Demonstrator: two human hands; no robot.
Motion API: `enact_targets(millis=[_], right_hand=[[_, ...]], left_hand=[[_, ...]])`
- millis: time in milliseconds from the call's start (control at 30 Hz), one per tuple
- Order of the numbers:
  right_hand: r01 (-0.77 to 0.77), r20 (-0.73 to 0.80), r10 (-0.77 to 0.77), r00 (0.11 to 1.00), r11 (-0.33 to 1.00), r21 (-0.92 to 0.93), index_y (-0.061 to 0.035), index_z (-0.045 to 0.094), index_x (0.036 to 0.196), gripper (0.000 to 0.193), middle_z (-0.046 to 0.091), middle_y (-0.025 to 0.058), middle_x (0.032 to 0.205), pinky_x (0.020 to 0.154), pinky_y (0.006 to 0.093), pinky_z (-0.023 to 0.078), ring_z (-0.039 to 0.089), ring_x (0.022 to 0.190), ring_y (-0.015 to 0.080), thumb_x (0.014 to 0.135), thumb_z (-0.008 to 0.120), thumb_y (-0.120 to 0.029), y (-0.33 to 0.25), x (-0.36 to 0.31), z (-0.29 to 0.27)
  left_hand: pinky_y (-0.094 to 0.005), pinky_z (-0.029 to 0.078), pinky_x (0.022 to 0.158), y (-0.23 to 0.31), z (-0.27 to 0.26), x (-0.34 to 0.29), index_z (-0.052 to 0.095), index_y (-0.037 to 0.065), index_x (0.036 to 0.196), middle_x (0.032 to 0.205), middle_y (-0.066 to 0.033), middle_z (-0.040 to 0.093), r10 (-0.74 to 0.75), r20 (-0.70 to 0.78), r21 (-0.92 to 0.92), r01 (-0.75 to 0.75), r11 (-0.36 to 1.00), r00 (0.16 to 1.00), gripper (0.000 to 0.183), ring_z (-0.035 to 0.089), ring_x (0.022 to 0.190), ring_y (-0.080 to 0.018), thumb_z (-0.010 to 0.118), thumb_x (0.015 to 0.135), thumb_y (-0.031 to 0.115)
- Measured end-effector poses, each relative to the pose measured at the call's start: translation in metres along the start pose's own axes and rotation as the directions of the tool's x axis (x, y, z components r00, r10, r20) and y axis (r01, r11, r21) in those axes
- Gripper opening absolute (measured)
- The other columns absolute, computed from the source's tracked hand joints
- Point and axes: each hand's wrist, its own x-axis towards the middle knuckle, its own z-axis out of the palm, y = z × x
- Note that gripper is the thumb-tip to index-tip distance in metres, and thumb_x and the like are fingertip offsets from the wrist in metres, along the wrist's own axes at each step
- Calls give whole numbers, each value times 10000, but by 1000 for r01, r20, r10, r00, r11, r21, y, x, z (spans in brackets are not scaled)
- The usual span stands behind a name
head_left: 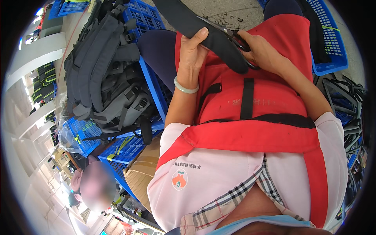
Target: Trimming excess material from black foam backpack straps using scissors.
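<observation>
My left hand (192,49), with a pale bangle at its wrist, pinches a long dark grey padded strap (225,53) between thumb and fingers. One end of the strap runs past the upper edge, and its rounded end hangs over my red apron (250,105). My right hand (264,51) is closed around the dark handles of a pair of scissors (239,42). The scissor blades lie along the far side of the strap and are partly hidden by it. Whether they touch it I cannot tell.
At my left, grey backpacks (105,74) are heaped on a blue plastic crate (150,78). A cardboard box (143,170) sits nearer. On my right are another blue crate (338,55) and a pile of dark strips (346,102). Dark scraps lie on the floor (235,13). Another person (96,184) is at the lower left.
</observation>
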Motion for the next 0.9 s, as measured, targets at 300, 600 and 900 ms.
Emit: enact_targets(millis=[300, 600, 900], right_hand=[[-6, 59, 1, 998, 997, 79, -20, 389, 1222, 594, 601, 241, 834, 655, 439, 452, 597, 761, 408, 780, 724, -233, -5, -2, -11], [-113, 113, 102, 988, 989, 95, 11, 459, 1124, 390, 599, 240, 811, 663, 434, 457, 588, 768, 413, 831, 663, -146, -14, 4, -8], [-50, -22, 54, 998, 990, 135, -2, 510, 1077, 306, 622, 226, 829, 647, 406, 467, 613, 740, 372, 859, 649, -164, -2, 4, 2]], left_hand=[[-367, 532, 868, -3, -3, 1, 608, 38, 1063, 1017, -82, 654, 4, -6, -17, -4, 1000, 1000, 240, 639, 947, -226, 658, 833, -5], [-384, 530, 870, -4, -6, -1, 602, 36, 1073, 1027, -92, 655, -21, -8, -11, 20, 1000, 1000, 244, 645, 942, -241, 663, 838, 21], [-353, 557, 810, -10, 2, -1, 590, 18, 1043, 972, -94, 654, -55, -63, -11, 55, 998, 996, 249, 657, 887, -217, 676, 812, -18]])
